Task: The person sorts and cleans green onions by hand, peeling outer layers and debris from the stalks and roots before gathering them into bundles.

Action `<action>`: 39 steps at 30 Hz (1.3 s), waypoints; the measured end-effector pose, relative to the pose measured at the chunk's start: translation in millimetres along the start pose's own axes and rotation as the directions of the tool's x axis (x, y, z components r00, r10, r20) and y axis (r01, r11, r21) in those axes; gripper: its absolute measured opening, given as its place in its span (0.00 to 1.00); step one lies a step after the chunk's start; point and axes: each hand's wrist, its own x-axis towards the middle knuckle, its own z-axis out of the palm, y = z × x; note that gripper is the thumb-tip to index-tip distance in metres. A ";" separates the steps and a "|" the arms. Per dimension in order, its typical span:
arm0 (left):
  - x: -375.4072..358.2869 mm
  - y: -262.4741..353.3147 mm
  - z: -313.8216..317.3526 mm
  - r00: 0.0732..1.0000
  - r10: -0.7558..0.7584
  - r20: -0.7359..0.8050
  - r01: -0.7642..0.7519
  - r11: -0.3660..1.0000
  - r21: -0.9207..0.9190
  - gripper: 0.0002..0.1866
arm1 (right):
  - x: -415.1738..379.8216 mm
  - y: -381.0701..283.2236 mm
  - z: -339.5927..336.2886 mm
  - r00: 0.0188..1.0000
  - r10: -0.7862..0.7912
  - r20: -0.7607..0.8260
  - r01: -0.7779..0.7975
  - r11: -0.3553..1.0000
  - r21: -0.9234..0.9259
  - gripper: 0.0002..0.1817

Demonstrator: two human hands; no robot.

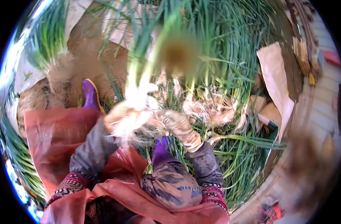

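My left hand (122, 115), in a pale glove, is wrapped round the lower stems of a bunch of green onions (137, 80). The white stems and roots look overexposed, and the leaves point up and away from me. Against the right side of this bunch, near the roots, lies my right hand (177, 127), also gloved, with fingers closed; its fingertips are partly lost in glare and roots. To the right of my hands, a large heap of green onions (230, 56) lies with its roots (211, 108) toward me.
A tied-looking bundle (51, 41) lies at the upper left. Purple boots (90, 95) and a reddish apron (58, 138) are below and beside my arms. Torn cardboard (277, 71) and wooden pieces (301, 56) lie at the right. Dark blurs cover parts of the view.
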 end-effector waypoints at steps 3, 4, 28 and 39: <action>-8.3 39.2 48.2 0.856 0.351 0.380 -0.390 0.920 0.028 0.16 | -66.2 66.6 -49.7 0.863 0.489 0.127 -0.332 0.737 -0.589 0.12; -5.2 43.5 59.2 0.837 0.415 0.358 -0.461 0.886 0.051 0.16 | -65.6 64.0 -50.2 0.910 0.414 0.009 -0.219 0.499 -0.838 0.14; 63.2 -85.2 -39.7 0.901 0.275 -0.335 -0.126 0.906 0.404 0.10 | 90.2 -4.1 -72.5 0.780 -0.412 -0.470 -0.378 0.288 -0.880 0.21; 49.7 -39.2 -29.7 0.988 0.087 -0.127 -0.067 0.986 0.156 0.11 | -83.1 -24.1 -72.1 0.705 -0.082 -0.704 -0.404 0.770 -0.494 0.10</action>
